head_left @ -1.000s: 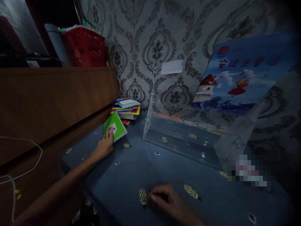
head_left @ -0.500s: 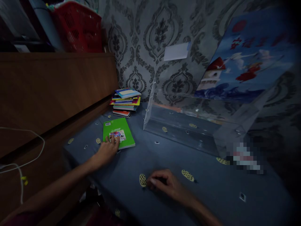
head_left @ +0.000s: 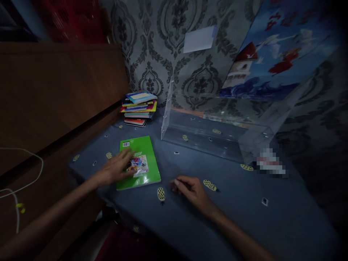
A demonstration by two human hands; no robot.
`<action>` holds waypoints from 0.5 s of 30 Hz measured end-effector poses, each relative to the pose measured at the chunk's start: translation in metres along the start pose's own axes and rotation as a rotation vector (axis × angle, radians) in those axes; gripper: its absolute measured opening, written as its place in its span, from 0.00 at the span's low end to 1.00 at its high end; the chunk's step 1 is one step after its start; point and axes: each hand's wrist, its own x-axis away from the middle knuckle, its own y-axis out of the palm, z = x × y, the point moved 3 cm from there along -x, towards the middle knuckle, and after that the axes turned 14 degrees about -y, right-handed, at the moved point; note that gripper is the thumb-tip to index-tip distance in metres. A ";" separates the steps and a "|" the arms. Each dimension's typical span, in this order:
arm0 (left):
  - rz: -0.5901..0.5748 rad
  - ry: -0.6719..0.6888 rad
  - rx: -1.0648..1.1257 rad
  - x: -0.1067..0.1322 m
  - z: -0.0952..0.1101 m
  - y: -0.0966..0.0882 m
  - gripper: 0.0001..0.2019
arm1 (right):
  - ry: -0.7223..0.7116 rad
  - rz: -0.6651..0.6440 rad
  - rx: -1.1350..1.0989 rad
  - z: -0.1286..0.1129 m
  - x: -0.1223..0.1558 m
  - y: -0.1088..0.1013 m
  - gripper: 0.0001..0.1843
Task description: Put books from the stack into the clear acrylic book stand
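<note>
Indoors, in dim light, the left hand (head_left: 114, 170) lies flat with fingers spread on the cover of one green book (head_left: 144, 152). The book rests on the blue patterned cloth of the tabletop (head_left: 190, 224), near its front-left edge. The right hand (head_left: 190, 188) sits on the cloth just beside the book, fingers curled loosely inward; whether it pinches anything cannot be told.

Beyond the hands, one stack of books (head_left: 138, 108) stands by the wall, with one clear plastic case (head_left: 206, 137) to its right, apart from the green book. One large picture book (head_left: 266, 65) with a lighthouse cover leans above the case, its right part lost in the dark edge of the view. A wooden panel (head_left: 59, 90) borders the left side. The damask wallpaper (head_left: 168, 54) carries one white slip (head_left: 198, 39). One red basket (head_left: 67, 18) is cropped at the top. The books in the stack are too dim to count, and a blurred patch hides something at the case's right end.
</note>
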 end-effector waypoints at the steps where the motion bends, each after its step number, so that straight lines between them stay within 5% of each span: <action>1: 0.075 -0.110 0.034 -0.013 -0.006 -0.001 0.38 | -0.012 0.000 0.032 0.000 0.000 0.001 0.24; 5: 0.177 -0.343 0.095 -0.050 -0.017 0.020 0.35 | -0.045 0.094 0.201 0.005 0.001 -0.004 0.22; 11: 0.229 -0.212 0.105 -0.049 -0.021 0.044 0.32 | -0.112 0.239 0.422 0.021 -0.005 -0.034 0.15; 15: 0.236 -0.112 0.169 -0.043 -0.002 0.048 0.31 | -0.163 0.248 0.539 0.035 -0.005 -0.051 0.16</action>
